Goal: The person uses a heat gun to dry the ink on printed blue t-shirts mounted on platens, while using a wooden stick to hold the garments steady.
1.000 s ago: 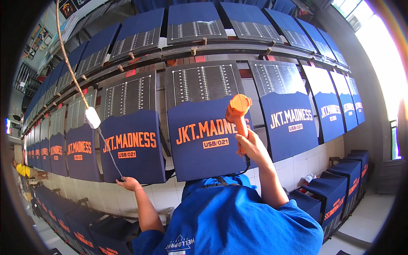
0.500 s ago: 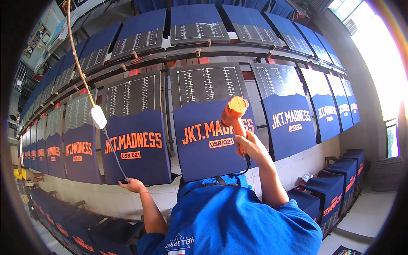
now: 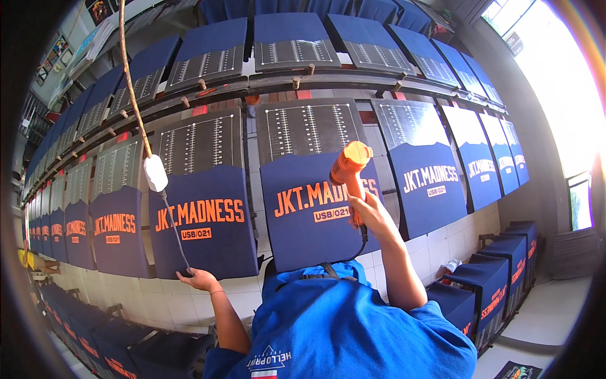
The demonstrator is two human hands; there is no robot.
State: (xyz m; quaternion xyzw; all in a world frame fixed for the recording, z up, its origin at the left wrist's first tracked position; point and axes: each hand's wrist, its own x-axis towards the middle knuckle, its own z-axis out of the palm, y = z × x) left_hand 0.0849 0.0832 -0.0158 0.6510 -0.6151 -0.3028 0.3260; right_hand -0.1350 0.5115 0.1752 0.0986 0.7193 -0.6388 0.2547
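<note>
My right hand (image 3: 372,216) is wrapped round the handle of an orange heat gun (image 3: 349,163). The gun stands over a dark blue fabric panel (image 3: 309,243) with orange print, hiding part of the lettering, and its dark cord trails toward my body. At the lower edge of the neighbouring panel (image 3: 211,259) on the left, my left hand (image 3: 201,280) has its fingers round a thin grey power cord (image 3: 173,221). That cord runs up to a white plug connector (image 3: 154,174), which hangs from a brown cable (image 3: 131,88).
Rows of blue panels lie on dark sloped boards (image 3: 307,129) along a rail (image 3: 271,81) with wooden pegs. Behind me, more printed panels (image 3: 499,275) line a lower rack. A bright window (image 3: 555,76) is on the right. Something yellow (image 3: 26,258) shows at far left.
The view has shifted slightly. The white connector and hanging cable appear a little farther right and lower. Both hands keep their holds, and the heat gun stays over the same panel.
</note>
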